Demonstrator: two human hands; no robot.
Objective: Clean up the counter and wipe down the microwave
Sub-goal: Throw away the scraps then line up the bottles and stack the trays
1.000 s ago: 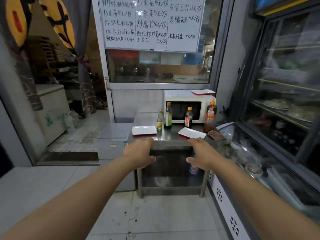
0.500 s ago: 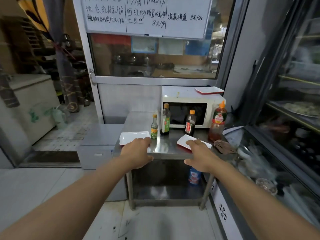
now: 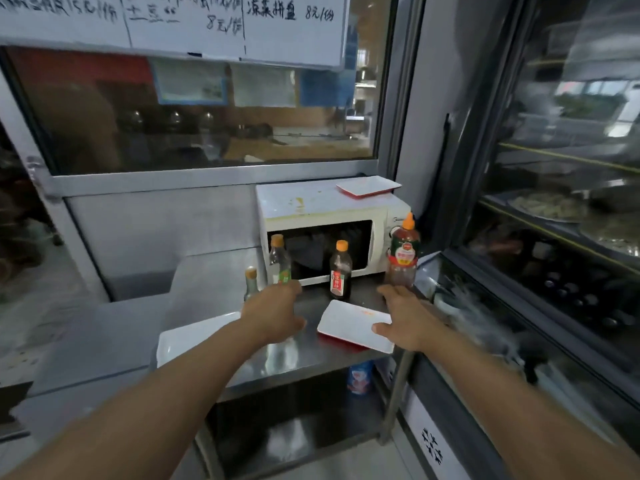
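Note:
A white microwave (image 3: 322,206) with a stained top stands at the back of a steel counter (image 3: 211,282). A white and red plate (image 3: 367,186) lies on its top. In front stand a small bottle (image 3: 250,282), a tall clear bottle (image 3: 278,261), a dark sauce bottle (image 3: 340,271) and a big red-labelled bottle (image 3: 403,254). Two more white plates lie on the counter, one at the left (image 3: 187,337) and one at the right (image 3: 349,323). My left hand (image 3: 273,315) hovers above the counter near the tall bottle, fingers relaxed, holding nothing. My right hand (image 3: 405,318) lies over the right plate's edge.
A glass-fronted display fridge (image 3: 554,271) runs along the right. A menu whiteboard (image 3: 173,22) hangs on the window above. A low steel cabinet (image 3: 86,341) adjoins the counter's left side. A blue and red bottle (image 3: 360,377) stands on the shelf under the counter.
The view has come much closer to the counter. Both hands have moved forward from the counter's front edge to above its surface, the left toward the bottles, the right onto the right plate.

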